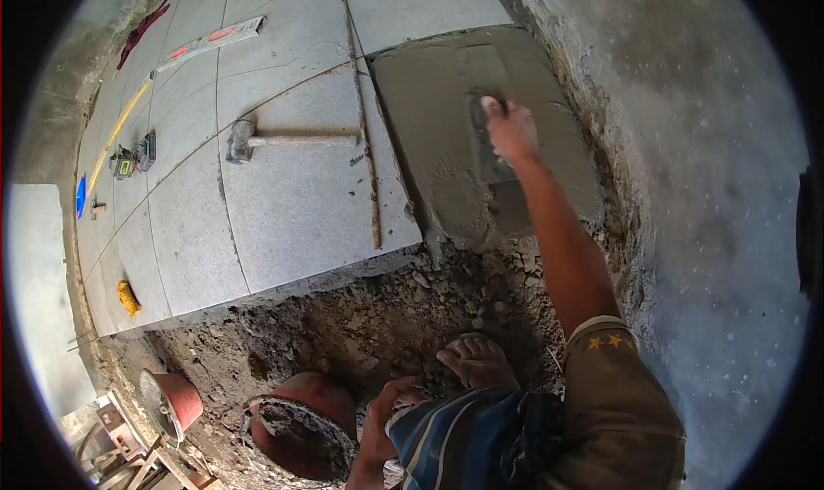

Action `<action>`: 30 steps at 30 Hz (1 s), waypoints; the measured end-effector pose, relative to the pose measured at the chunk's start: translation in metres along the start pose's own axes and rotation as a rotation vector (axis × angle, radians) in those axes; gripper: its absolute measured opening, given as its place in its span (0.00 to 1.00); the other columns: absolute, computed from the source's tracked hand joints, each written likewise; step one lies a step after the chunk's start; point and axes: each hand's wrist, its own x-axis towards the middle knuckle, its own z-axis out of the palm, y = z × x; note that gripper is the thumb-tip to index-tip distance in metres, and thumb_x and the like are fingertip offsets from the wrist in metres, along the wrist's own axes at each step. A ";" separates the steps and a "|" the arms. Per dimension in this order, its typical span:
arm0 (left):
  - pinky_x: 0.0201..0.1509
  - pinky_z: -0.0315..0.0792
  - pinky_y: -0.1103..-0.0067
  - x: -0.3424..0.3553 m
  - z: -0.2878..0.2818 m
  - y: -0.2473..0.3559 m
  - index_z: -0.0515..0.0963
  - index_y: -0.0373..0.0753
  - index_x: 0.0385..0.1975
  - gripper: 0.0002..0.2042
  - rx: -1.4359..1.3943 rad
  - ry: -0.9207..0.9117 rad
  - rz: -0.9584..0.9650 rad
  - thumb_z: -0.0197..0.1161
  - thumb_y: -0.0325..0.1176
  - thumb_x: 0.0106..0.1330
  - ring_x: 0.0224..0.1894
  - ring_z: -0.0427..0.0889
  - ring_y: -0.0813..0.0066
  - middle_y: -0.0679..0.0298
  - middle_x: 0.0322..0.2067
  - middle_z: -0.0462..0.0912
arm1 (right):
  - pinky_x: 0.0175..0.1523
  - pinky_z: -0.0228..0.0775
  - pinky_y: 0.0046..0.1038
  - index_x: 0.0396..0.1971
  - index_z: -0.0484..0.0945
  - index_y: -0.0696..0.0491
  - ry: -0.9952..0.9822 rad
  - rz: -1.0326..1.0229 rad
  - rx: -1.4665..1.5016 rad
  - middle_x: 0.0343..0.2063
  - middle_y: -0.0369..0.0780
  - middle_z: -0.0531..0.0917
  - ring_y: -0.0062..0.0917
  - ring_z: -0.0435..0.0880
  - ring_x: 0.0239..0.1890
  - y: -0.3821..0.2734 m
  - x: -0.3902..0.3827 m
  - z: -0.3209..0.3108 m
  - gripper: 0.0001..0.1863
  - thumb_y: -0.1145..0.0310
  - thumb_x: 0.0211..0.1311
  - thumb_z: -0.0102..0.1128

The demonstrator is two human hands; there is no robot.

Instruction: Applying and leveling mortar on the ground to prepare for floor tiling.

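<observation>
My right hand (513, 133) grips a flat plastering trowel (478, 131), its blade against the wet grey mortar (421, 121). The fingers wrap round the handle, which they mostly hide. This mortar fills a patch between the laid tiles and the right-hand wall, smooth at the far end and rougher at the near end. Low in the picture, my left hand (390, 408) is beside my knee with its fingers curled in and no tool visible in it. Near that hand stands a reddish bucket (330, 396) with dark mortar inside.
Large grey tiles (292, 202) carry a mallet (245, 141), a thin stick (364, 138), a long level (210, 43), a power tool (133, 157) and a yellow sponge (128, 299). Another bucket (176, 400) stands on rough soil (343, 327). A concrete wall (704, 147) rises at the right.
</observation>
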 end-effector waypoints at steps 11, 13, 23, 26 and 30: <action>0.46 0.76 0.77 0.004 0.011 0.019 0.73 0.29 0.52 0.21 0.340 0.059 0.000 0.70 0.30 0.63 0.38 0.84 0.74 0.59 0.33 0.85 | 0.23 0.70 0.34 0.35 0.76 0.55 -0.292 0.169 0.342 0.16 0.37 0.74 0.27 0.75 0.15 0.008 -0.114 -0.048 0.30 0.37 0.67 0.53; 0.45 0.76 0.77 0.004 0.013 0.018 0.73 0.29 0.52 0.20 0.280 0.052 -0.023 0.70 0.29 0.63 0.38 0.85 0.74 0.59 0.33 0.85 | 0.39 0.74 0.45 0.37 0.75 0.59 -0.140 -0.081 0.031 0.25 0.50 0.81 0.46 0.84 0.31 -0.009 -0.132 -0.013 0.31 0.40 0.68 0.51; 0.41 0.77 0.78 -0.005 0.010 0.017 0.73 0.31 0.52 0.21 0.333 0.031 0.028 0.71 0.29 0.61 0.35 0.85 0.74 0.59 0.31 0.86 | 0.48 0.72 0.52 0.40 0.75 0.63 -0.151 -0.049 -0.103 0.35 0.60 0.82 0.58 0.81 0.43 0.032 -0.135 -0.057 0.32 0.43 0.70 0.47; 0.41 0.77 0.78 -0.008 0.010 0.018 0.73 0.31 0.52 0.21 0.357 0.023 0.063 0.71 0.28 0.61 0.35 0.85 0.74 0.60 0.31 0.85 | 0.27 0.72 0.41 0.32 0.76 0.59 -0.092 0.207 0.169 0.19 0.46 0.79 0.41 0.80 0.21 0.060 -0.109 -0.099 0.29 0.43 0.69 0.54; 0.41 0.77 0.77 -0.008 0.009 0.019 0.73 0.31 0.52 0.20 0.312 0.022 0.125 0.71 0.28 0.62 0.35 0.85 0.74 0.60 0.30 0.85 | 0.13 0.60 0.27 0.30 0.76 0.53 -0.098 0.367 0.560 0.13 0.34 0.71 0.19 0.67 0.09 0.073 -0.085 -0.118 0.23 0.45 0.66 0.61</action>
